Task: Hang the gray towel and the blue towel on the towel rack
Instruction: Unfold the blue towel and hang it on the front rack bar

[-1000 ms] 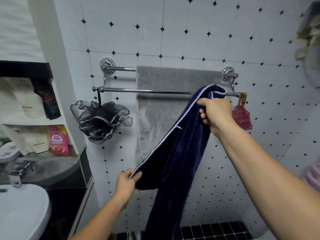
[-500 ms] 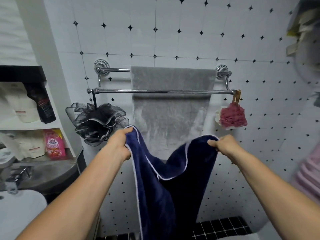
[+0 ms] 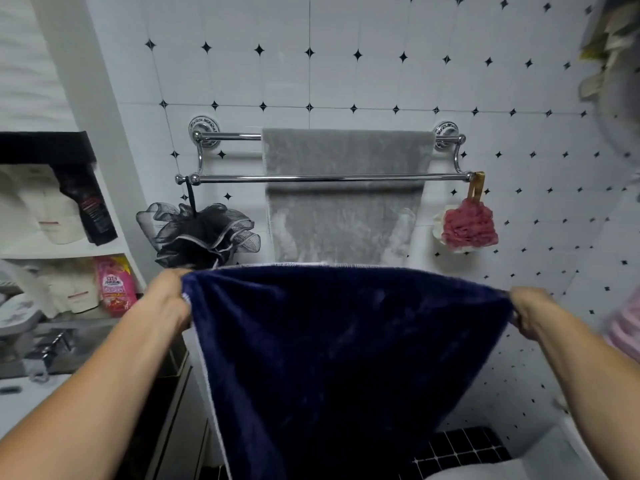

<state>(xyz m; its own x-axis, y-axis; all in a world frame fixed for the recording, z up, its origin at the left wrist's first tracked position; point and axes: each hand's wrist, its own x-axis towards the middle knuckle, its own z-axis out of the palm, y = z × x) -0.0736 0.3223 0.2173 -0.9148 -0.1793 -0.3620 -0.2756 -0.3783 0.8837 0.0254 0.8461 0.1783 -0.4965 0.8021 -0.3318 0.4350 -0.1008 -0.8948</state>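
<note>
We've got the blue towel point(image 3: 346, 358) stretched wide below the towel rack point(image 3: 329, 177), left hand point(image 3: 169, 299) and right hand point(image 3: 533, 311) each clamped on a top corner, gray towel point(image 3: 346, 202) draped on the rear bar, black loofah point(image 3: 201, 233) left, red puff point(image 3: 467, 225) right, pink pouch's point(image 3: 116, 287) print unreadable.

Both arms are reaching forward below the towel rack point(image 3: 329, 177). The left hand point(image 3: 169, 297) is gripping the blue towel point(image 3: 346, 358) at its upper left corner, and the right hand point(image 3: 533, 311) is clutching the upper right corner, fingers curled closed, stretching the edge between them.
</note>
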